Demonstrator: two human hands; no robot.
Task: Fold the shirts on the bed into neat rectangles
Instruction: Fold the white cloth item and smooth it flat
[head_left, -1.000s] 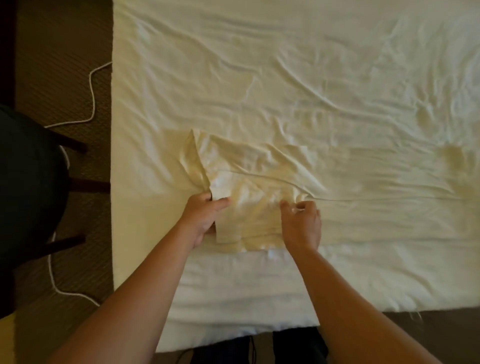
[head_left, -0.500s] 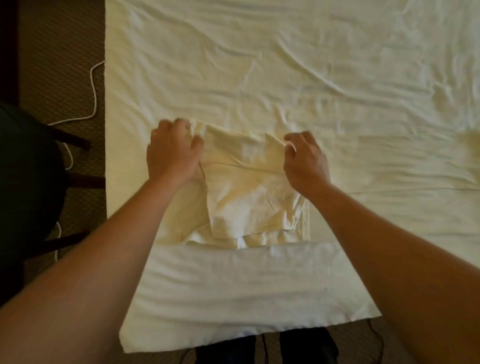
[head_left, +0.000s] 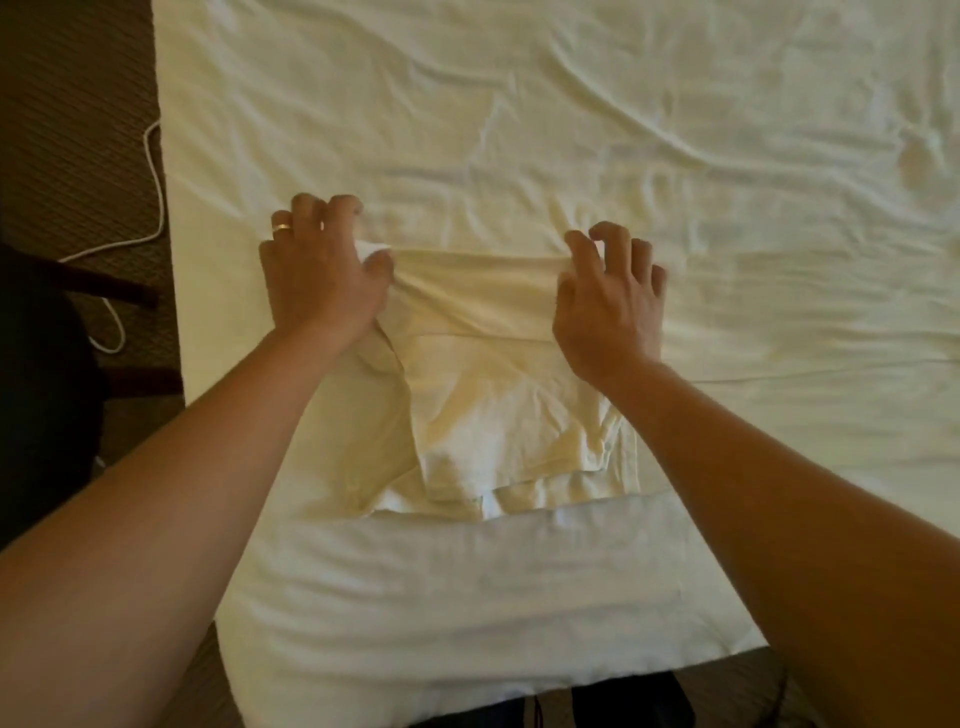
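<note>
Left hand (head_left: 322, 270) and right hand (head_left: 608, 301) now at the far edge of the shirt (head_left: 498, 405), well up from the near edge where both were one second ago. Lower half of the shirt carried over the upper half, so a new fold line across the top, between the two hands. Left fingers curled, thumb and fingers pinching the far left corner of the cloth; a ring (head_left: 282, 227) visible on one finger. Right fingers (head_left: 584, 249) bent like a claw, tips pressing on the far right corner; whether any cloth is caught under the thumb, cannot tell. Shirt lying near the left front part of the bed (head_left: 571, 130), now a compact shape, close to a rectangle, but with a loose flap out on the left side and some layers showing uneven along the near edge. Probably the last fold of this shirt just laid down, only smoothing and squaring of edges left. No other shirt in view. A white cable (head_left: 150, 171) on the floor, left of the bed.
</note>
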